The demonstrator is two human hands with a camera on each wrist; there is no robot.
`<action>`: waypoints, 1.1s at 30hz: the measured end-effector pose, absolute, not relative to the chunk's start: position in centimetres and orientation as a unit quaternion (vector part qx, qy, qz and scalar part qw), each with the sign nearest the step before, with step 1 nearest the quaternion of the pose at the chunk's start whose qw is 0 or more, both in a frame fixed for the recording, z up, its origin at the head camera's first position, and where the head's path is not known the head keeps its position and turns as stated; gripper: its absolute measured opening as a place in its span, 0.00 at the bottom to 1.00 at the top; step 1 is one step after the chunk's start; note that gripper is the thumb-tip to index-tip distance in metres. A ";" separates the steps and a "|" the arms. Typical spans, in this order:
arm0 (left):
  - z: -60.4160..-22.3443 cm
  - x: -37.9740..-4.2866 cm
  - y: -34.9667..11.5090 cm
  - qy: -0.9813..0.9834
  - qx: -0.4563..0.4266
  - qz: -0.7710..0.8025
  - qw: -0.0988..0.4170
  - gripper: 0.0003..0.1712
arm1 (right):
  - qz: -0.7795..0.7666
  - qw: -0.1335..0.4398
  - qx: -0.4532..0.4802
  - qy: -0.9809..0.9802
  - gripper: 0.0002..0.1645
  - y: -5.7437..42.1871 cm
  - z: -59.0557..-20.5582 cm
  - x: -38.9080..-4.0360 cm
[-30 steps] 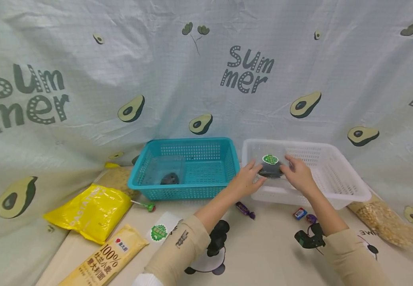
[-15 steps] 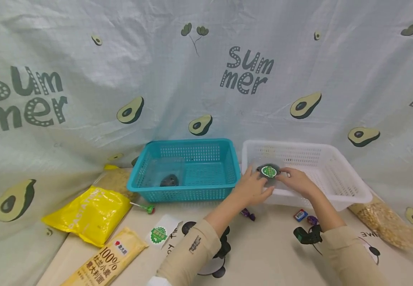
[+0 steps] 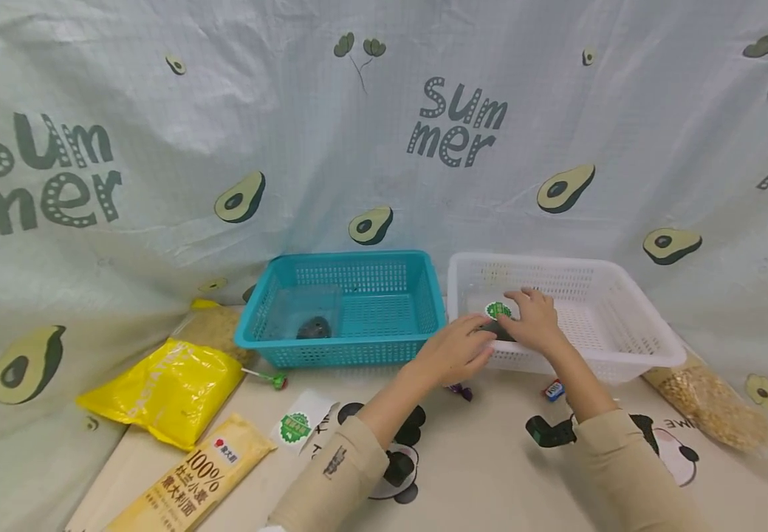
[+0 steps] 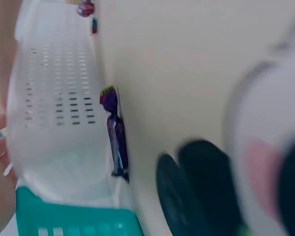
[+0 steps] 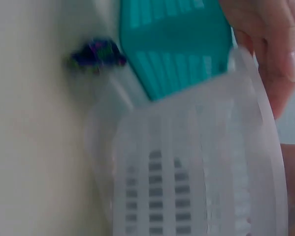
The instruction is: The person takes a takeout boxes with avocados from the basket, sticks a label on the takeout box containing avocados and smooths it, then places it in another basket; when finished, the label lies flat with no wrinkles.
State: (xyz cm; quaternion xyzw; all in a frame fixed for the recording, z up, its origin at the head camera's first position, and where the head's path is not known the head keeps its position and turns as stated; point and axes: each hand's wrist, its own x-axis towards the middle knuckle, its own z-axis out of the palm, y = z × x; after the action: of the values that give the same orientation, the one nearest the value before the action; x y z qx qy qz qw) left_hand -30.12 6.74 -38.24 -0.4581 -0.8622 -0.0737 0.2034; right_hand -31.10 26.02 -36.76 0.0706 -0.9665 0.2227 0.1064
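Note:
A clear plastic box with a round green sticker and a dark, avocado-like item inside sits in the left part of the white basket. My left hand reaches over the basket's near left corner, its fingers extended along the box's near side. Above the box's right end, my right hand has its thumb at the sticker and its fingers spread apart from the thumb, covering that end. In the right wrist view the left hand hangs beside the basket's rim, fingers loosely bent.
A teal basket holds another clear box with a dark item. Left lie a yellow pasta bag, a long noodle packet, a lollipop and a sticker sheet. A purple-wrapped candy lies before the baskets.
The box has gone from tilted up to lower in the white basket. My right hand has shifted from the box's right side to over it; the left hand has lowered slightly.

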 end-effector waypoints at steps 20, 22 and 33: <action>-36.9 -32.9 -15.0 -0.979 -0.115 -0.165 0.030 0.33 | 0.262 0.052 0.297 -0.917 0.26 7.2 -37.5 -35.1; -36.6 -33.1 -15.4 -0.980 -0.075 -0.183 0.002 0.34 | 0.249 0.014 0.304 -0.919 0.27 5.4 -37.6 -35.5; -35.8 -34.1 -15.6 -0.980 0.045 -0.182 -0.063 0.40 | 0.245 -0.088 0.281 -0.924 0.33 -0.2 -38.1 -38.8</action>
State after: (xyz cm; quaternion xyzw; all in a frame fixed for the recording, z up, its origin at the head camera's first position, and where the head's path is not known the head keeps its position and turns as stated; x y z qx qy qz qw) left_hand -34.12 -15.60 -35.78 0.0451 -0.9804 -0.1815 -0.0626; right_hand -38.80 -0.19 -38.08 0.2808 -0.9238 0.2448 -0.0884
